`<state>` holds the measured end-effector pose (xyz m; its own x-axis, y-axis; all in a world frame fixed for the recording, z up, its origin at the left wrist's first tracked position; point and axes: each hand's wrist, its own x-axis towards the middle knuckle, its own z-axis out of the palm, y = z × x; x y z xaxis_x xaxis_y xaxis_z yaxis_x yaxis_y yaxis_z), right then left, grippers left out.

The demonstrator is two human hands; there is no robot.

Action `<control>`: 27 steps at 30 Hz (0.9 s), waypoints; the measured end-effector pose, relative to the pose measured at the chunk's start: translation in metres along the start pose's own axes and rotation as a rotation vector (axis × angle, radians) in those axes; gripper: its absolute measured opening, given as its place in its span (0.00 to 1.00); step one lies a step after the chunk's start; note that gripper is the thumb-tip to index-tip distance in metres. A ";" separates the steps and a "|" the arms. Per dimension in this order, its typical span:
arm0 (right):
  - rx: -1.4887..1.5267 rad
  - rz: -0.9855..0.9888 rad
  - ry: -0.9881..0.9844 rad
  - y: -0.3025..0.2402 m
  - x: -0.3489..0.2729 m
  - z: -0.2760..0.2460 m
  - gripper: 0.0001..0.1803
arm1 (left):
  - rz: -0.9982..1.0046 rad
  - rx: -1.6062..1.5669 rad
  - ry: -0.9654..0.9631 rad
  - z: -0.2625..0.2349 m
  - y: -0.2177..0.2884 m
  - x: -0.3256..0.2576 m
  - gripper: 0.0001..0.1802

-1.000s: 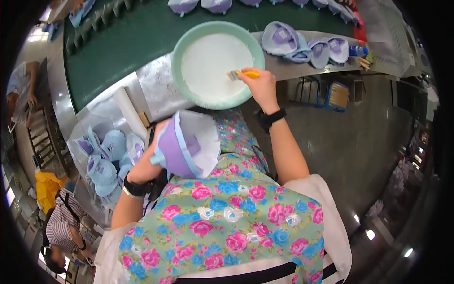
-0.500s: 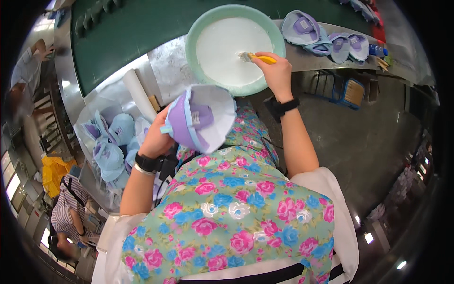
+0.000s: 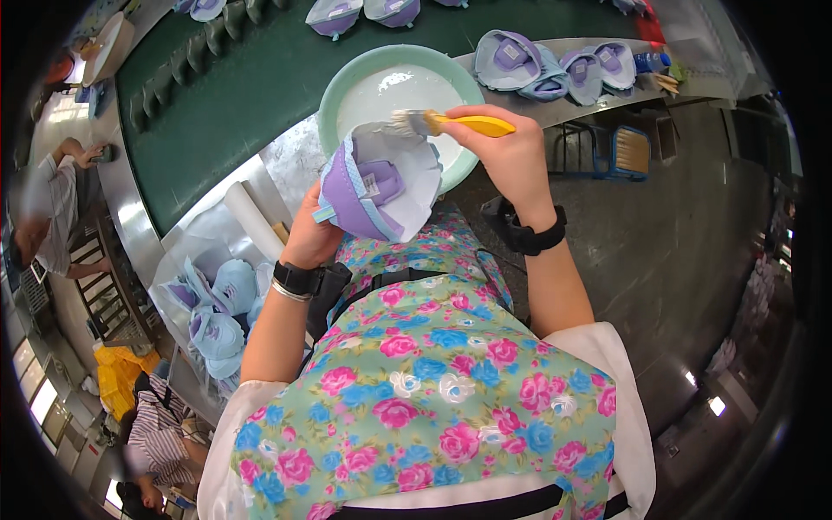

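My left hand grips a purple and light-blue shoe upper by its heel end, with the pale lining and a small label facing up. Between the fingers of my right hand is a paintbrush with a yellow handle. Its whitish bristles meet the upper's far edge, and whether they press on the lining or the rim I cannot tell. Just beyond and partly behind the upper stands a pale green basin of white liquid.
Several shoe uppers lie along the metal edge at right, near a blue bottle. A pile of uppers fills the left side beside a white roll. Dark foot-shaped forms line the green belt. Co-workers sit at left.
The brush has come out of the white liquid toward me and now meets the upper's far edge. My left hand has brought the upper slightly right and up, overlapping the basin's near side.
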<state>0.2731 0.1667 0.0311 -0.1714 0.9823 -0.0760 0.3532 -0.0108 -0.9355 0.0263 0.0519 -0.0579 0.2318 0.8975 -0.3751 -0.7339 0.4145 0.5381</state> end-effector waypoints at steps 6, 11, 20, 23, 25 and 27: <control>-0.067 0.149 0.121 0.003 -0.010 0.010 0.15 | 0.166 0.090 0.118 0.007 -0.002 0.013 0.22; 0.125 0.328 0.014 -0.030 -0.018 0.010 0.14 | 0.323 0.108 0.217 0.004 -0.005 0.020 0.20; 0.034 0.110 0.003 -0.025 -0.017 0.001 0.09 | 0.395 -0.061 0.184 0.004 -0.001 0.019 0.14; -0.152 -0.056 0.153 -0.028 -0.009 -0.004 0.08 | 0.244 -0.132 0.399 0.009 -0.001 0.021 0.15; -0.112 -0.142 0.181 -0.042 -0.008 -0.008 0.06 | 0.151 -0.212 0.423 0.023 0.009 0.018 0.10; -0.033 -0.230 0.166 -0.054 -0.006 -0.011 0.04 | -0.034 -0.383 0.258 -0.013 -0.001 0.016 0.11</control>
<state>0.2650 0.1636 0.0854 -0.0980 0.9755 0.1969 0.3531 0.2190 -0.9096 0.0222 0.0637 -0.0740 0.1286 0.7973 -0.5897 -0.9229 0.3138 0.2231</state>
